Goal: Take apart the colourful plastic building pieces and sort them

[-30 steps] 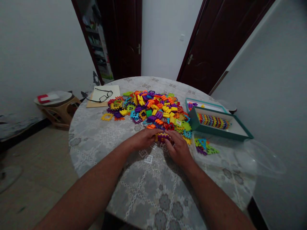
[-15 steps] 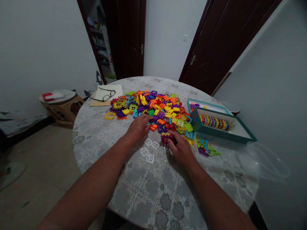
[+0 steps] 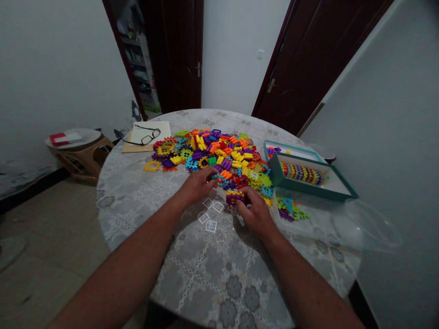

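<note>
My left hand (image 3: 199, 186) is closed at the near edge of a heap of plastic building pieces (image 3: 219, 148), pinching a blue toothed building piece (image 3: 221, 180). Between the fingers of my right hand (image 3: 254, 211) is a small purple and yellow block assembly (image 3: 235, 198), raised just over the table. Several white window-frame pieces (image 3: 211, 225) lie flat on the cloth between my forearms. The heap holds yellow, orange, purple, red, green and blue pieces, some square with toothed edges, some ribbed.
On the right stands a green box (image 3: 312, 183) with strung coloured beads inside, its lid behind it. Nearer is a clear plastic container (image 3: 322, 221) with a few pieces. Eyeglasses (image 3: 147, 138) rest on paper at the back left. A stool (image 3: 80, 155) stands beyond the round table (image 3: 192, 274).
My left hand has picked up a blue piece from the heap's edge. The block assembly in my right hand has turned slightly. The whole view has shifted a little.
</note>
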`<state>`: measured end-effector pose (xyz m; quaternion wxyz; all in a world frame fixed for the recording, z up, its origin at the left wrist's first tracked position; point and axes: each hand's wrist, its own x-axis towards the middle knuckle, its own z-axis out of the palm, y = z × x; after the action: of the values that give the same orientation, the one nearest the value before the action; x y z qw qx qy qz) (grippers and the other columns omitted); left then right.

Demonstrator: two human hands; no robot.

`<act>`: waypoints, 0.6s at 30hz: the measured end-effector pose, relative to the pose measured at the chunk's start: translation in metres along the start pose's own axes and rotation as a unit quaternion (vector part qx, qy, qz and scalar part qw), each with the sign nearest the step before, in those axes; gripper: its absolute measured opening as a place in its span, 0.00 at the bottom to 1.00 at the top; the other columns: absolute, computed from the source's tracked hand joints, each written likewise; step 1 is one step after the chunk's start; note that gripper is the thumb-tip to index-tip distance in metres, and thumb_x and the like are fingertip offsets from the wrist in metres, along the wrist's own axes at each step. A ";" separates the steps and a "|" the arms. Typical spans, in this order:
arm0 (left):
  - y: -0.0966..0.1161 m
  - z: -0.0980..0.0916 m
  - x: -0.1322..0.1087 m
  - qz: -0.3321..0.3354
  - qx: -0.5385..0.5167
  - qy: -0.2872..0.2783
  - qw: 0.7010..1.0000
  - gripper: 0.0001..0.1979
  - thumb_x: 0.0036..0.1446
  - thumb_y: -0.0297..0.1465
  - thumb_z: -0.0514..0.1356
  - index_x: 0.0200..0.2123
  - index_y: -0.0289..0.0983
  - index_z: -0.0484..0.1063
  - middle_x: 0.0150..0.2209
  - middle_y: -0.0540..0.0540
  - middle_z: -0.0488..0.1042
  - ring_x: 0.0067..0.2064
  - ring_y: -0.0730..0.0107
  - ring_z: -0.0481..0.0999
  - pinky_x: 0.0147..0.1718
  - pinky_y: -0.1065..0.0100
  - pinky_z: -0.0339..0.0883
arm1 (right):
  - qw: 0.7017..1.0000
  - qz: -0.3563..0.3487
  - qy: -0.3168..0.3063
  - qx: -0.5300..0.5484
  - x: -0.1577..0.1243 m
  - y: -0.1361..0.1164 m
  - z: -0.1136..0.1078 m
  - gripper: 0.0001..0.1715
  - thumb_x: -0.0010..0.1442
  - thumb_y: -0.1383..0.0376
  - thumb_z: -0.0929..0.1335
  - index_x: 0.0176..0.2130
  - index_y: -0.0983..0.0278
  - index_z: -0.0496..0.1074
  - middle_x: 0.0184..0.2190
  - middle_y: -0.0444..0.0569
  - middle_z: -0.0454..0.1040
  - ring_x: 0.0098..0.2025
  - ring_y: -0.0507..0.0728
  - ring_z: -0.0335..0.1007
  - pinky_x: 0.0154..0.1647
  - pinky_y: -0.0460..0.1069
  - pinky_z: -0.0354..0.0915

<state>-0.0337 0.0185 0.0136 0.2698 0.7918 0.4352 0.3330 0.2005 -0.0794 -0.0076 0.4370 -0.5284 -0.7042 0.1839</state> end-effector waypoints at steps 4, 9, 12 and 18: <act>0.006 0.015 -0.005 -0.003 -0.039 -0.093 0.995 0.06 0.65 0.31 0.62 0.43 0.40 0.80 0.39 0.47 0.83 0.41 0.62 0.78 0.43 0.62 0.71 | 0.997 -0.065 0.031 0.015 0.002 -0.001 0.000 0.12 0.65 0.67 0.68 0.48 0.59 0.75 0.54 0.56 0.78 0.59 0.63 0.75 0.61 0.58 0.71; 0.005 0.022 -0.007 0.021 -0.083 -0.179 0.980 0.09 0.64 0.29 0.61 0.45 0.41 0.80 0.42 0.46 0.83 0.44 0.61 0.80 0.46 0.62 0.72 | 1.000 -0.001 0.005 -0.008 0.001 0.006 0.002 0.13 0.65 0.64 0.68 0.50 0.59 0.74 0.47 0.52 0.80 0.49 0.62 0.78 0.53 0.56 0.72; 0.004 0.019 -0.008 0.036 -0.075 -0.195 0.977 0.12 0.63 0.26 0.61 0.46 0.43 0.81 0.45 0.46 0.84 0.48 0.59 0.80 0.51 0.60 0.72 | 0.999 0.039 -0.007 -0.018 -0.001 0.008 0.003 0.12 0.66 0.62 0.68 0.49 0.59 0.74 0.41 0.48 0.80 0.41 0.59 0.77 0.45 0.53 0.71; 0.004 0.017 -0.008 0.058 -0.016 -0.173 0.983 0.14 0.60 0.22 0.60 0.43 0.43 0.82 0.41 0.44 0.83 0.44 0.58 0.80 0.49 0.59 0.71 | 1.000 0.017 -0.008 -0.010 -0.002 0.009 0.005 0.14 0.67 0.62 0.69 0.52 0.60 0.74 0.44 0.49 0.80 0.43 0.59 0.77 0.47 0.53 0.71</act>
<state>-0.0221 0.0074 0.0031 0.3342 0.8567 0.3300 0.2132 0.2019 -0.0767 -0.0178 0.4227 -0.5433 -0.7003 0.1890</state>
